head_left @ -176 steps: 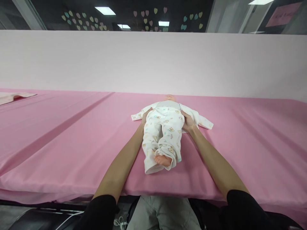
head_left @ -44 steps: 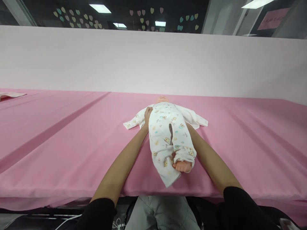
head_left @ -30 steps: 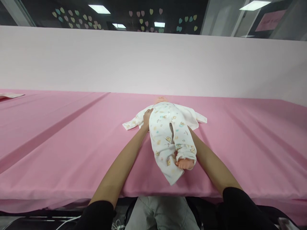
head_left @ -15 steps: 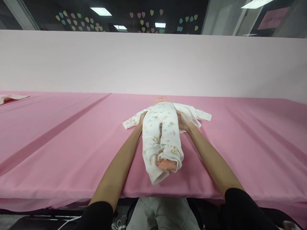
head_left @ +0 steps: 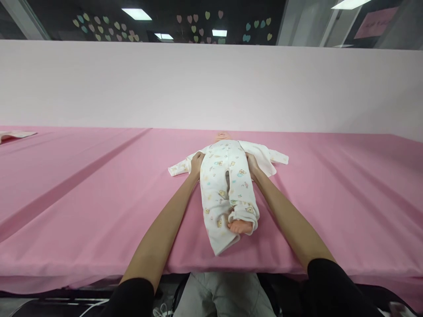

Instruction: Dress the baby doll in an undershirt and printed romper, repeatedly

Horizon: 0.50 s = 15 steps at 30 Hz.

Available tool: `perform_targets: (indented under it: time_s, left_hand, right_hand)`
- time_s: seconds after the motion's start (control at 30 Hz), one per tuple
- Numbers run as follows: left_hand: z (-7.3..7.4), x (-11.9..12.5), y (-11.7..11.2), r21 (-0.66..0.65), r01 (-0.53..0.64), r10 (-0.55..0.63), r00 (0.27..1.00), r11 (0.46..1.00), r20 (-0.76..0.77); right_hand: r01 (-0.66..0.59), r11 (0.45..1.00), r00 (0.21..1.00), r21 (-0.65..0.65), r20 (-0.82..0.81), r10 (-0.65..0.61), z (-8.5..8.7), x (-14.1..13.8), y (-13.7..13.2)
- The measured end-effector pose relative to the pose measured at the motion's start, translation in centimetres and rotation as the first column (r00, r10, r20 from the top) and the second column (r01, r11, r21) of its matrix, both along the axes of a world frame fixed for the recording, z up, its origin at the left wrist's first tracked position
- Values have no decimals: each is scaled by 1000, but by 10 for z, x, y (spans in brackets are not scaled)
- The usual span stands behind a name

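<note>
A baby doll (head_left: 240, 226) lies on its back with its head toward the wall and one bare foot out of a rolled-up trouser cuff. White baby trousers (head_left: 221, 189) with a small animal print cover its legs; the other trouser leg hangs past its foot, which is hidden. Beneath, a white baby top (head_left: 261, 154) spreads out with both sleeves to the sides. My left hand (head_left: 197, 163) is closed at the left side of the trousers' waist. At the right side, my right hand (head_left: 252, 164) grips the waist too, its fingertips hidden by the cloth.
A pink sheet (head_left: 99, 198) with creases covers the table. Behind it stands a low white wall (head_left: 211, 88), with dark glass above it. A piece of light cloth (head_left: 16, 134) lies at the far left.
The trouser legs and the doll's foot have swung a little to the right. My left hand has come round more to the front at the waist, its knuckles showing more.
</note>
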<state>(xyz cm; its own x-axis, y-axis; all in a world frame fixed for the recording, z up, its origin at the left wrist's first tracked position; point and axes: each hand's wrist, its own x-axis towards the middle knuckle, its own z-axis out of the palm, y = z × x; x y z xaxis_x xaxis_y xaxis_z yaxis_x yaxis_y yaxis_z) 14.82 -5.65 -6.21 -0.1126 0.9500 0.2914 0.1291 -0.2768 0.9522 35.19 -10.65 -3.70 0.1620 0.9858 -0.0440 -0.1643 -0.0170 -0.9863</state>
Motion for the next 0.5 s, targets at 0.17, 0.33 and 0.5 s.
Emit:
perform_targets:
  time_s: [0.17, 0.33, 0.5]
  left_hand:
    - [-7, 7, 4, 66, -16, 19, 999, 998, -49]
    - [-10, 8, 7, 103, 27, -21, 998, 994, -60]
    - [-4, 10, 4, 136, 41, -11, 977, 990, -212]
  right_hand:
    - [112, 994, 993, 19, 25, -112, -2, 1, -8]
    - [117, 993, 989, 31, 83, -120, -4, 1, -8]
    - [93, 995, 978, 36, 185, -98, -14, 14, 3]
